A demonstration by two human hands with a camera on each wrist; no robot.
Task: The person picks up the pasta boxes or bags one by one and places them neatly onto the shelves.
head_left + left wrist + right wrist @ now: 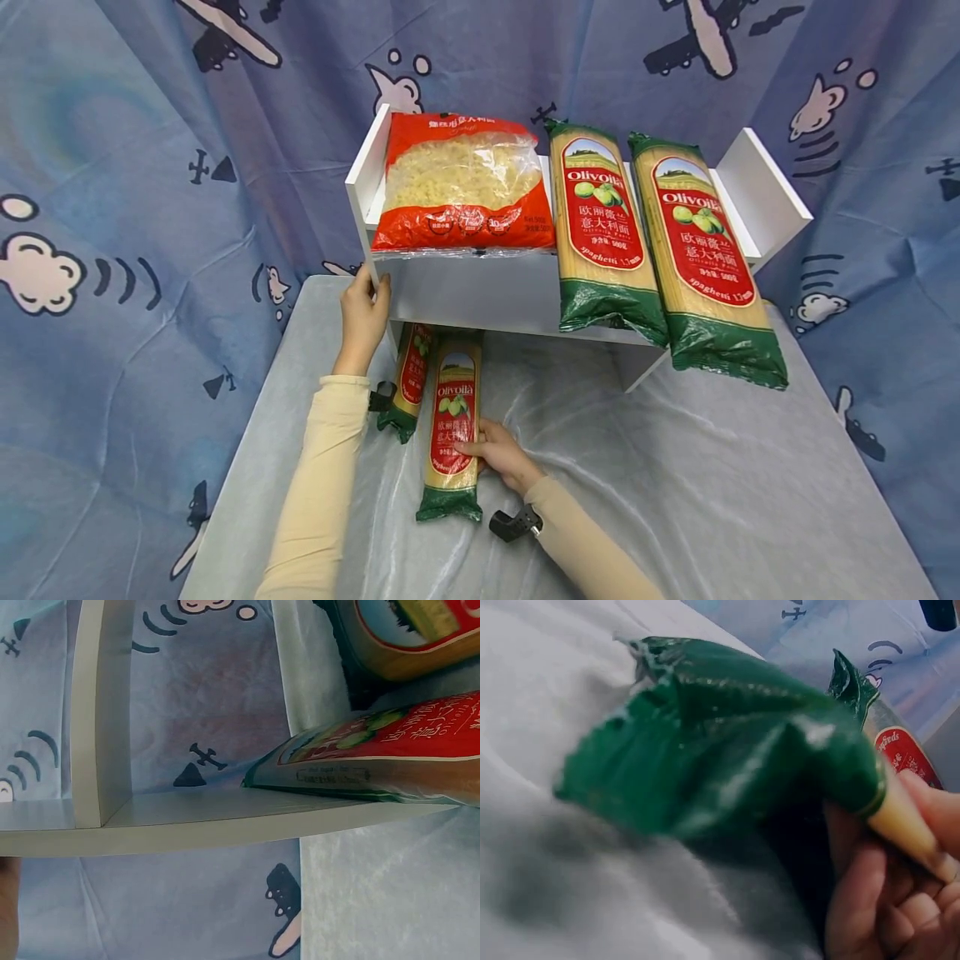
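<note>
My right hand [504,454] grips a spaghetti pack [454,417] from its right side in the head view, thumb across the red label. In the right wrist view the pack's green end [727,742] juts out past the curled fingers [900,907]. A second spaghetti pack [412,375] lies to its left, partly under the white shelf [472,287]. My left hand [365,312] holds the shelf's left side panel, with fingers and thumb on either side of its edge. Only a sliver of that hand shows in the left wrist view.
On the shelf, a red bag of short pasta [465,183] lies at the left. Two more spaghetti packs [603,225] lean side by side at the right, green ends overhanging the front edge. Grey cloth [720,483] covers the table, and a patterned blue curtain [135,208] hangs behind.
</note>
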